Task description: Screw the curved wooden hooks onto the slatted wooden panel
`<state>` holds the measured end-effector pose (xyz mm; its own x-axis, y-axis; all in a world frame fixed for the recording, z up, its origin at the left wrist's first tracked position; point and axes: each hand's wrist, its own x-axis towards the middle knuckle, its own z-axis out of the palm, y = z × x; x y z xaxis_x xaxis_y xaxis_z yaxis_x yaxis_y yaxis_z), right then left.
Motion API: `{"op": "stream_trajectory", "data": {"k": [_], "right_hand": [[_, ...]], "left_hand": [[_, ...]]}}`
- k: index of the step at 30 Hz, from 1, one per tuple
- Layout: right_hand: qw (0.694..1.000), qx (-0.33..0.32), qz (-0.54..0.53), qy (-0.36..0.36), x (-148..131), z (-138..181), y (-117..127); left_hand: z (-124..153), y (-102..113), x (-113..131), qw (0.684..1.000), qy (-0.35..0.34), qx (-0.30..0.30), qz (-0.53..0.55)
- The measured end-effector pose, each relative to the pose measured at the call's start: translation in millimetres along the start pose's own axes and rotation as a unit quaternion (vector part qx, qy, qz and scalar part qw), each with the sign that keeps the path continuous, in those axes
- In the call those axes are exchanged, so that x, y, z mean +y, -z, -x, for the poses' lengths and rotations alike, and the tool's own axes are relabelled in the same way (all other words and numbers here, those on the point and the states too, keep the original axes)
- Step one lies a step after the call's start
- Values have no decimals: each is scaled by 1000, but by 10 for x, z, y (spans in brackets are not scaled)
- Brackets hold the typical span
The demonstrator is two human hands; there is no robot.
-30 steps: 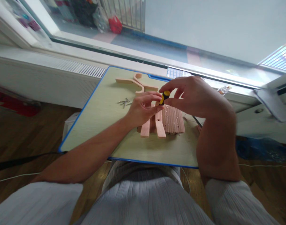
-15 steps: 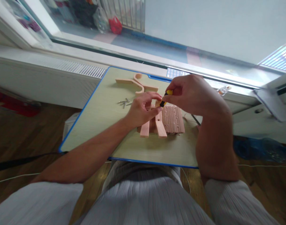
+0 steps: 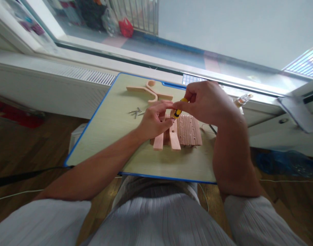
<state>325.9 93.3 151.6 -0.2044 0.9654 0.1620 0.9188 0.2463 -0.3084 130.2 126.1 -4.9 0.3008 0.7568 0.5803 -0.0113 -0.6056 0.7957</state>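
My right hand (image 3: 206, 102) is closed around a small yellow and black screwdriver (image 3: 178, 110), gripping its handle from above. The tool points down at a pale wooden slat (image 3: 175, 136) that lies against a perforated wooden board (image 3: 189, 131). My left hand (image 3: 155, 120) pinches the top of the slats with curled fingers, holding them steady by the screwdriver tip. A second slat (image 3: 159, 141) lies just left of the first. All of this rests on a small desk with a blue rim (image 3: 95, 112).
A curved wooden piece (image 3: 150, 91) lies at the desk's far edge. Several loose screws (image 3: 136, 111) sit left of my hands. A radiator (image 3: 77, 73) and a window sill run behind the desk. A small clear bottle (image 3: 242, 100) lies on the sill at right.
My right hand's spread fingers have closed tighter around the screwdriver handle and turned a little. The left hand has stayed on the slats.
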Motion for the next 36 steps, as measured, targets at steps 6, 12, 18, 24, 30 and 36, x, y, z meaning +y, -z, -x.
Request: {"op": "stream_trajectory", "data": {"k": [6, 12, 18, 24, 30, 36], "right_hand": [[1000, 16, 12, -1, -4, -34, -55], [1000, 10, 12, -7, -12, -38, -56], [994, -52, -64, 72, 50, 45, 88], [995, -60, -41, 61, 13, 55, 119], [999, -34, -11, 19, -11, 21, 60], [1000, 6, 13, -4, 6, -48, -47]], "left_hand": [[-13, -18, -6, 1000, 11, 6, 21], [-39, -18, 4, 1000, 7, 3, 25], [-45, -40, -24, 998, 3, 12, 58], [-34, -36, -42, 999, -6, 6, 43], [-21, -18, -25, 1000, -18, 14, 12], [-30, -24, -15, 1000, 2, 18, 7]]}}
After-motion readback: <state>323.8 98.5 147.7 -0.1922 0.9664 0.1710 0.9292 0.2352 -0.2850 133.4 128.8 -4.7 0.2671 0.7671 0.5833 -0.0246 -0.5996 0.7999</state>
